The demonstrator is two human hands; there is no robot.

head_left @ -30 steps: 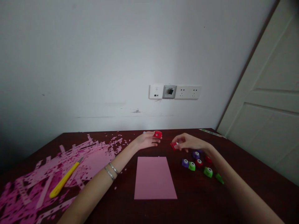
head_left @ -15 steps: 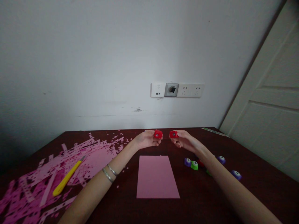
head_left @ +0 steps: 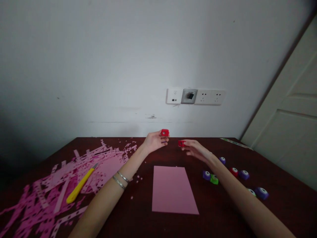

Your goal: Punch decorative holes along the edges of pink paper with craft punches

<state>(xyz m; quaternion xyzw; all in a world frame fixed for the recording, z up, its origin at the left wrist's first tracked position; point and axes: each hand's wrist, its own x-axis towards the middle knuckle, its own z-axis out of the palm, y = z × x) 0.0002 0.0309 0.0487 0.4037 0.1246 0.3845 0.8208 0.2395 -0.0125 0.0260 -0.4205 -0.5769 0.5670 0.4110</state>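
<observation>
My left hand (head_left: 154,141) is raised above the far part of the table, its thumb and fingers closed on a small red craft punch (head_left: 165,132). Slightly lower and to the right, my right hand (head_left: 198,150) grips a second red craft punch (head_left: 181,143) by its end. The two punches are apart, each with a dark-centred face turned towards me. Below and in front of both hands, a pink sheet of paper (head_left: 174,190) lies flat, touched by neither hand.
Punched pink strips and tiny cut-outs heap up at left, with a yellow-handled craft knife (head_left: 80,185) on top. Purple (head_left: 206,175), green (head_left: 214,179) and red (head_left: 233,171) punches lie around my right forearm. A patterned strip (head_left: 235,143) rests near the wall.
My left hand has risen with its punch and shifted a little left. My right hand has moved slightly left, uncovering more punches by the forearm. The view has turned slightly left.
</observation>
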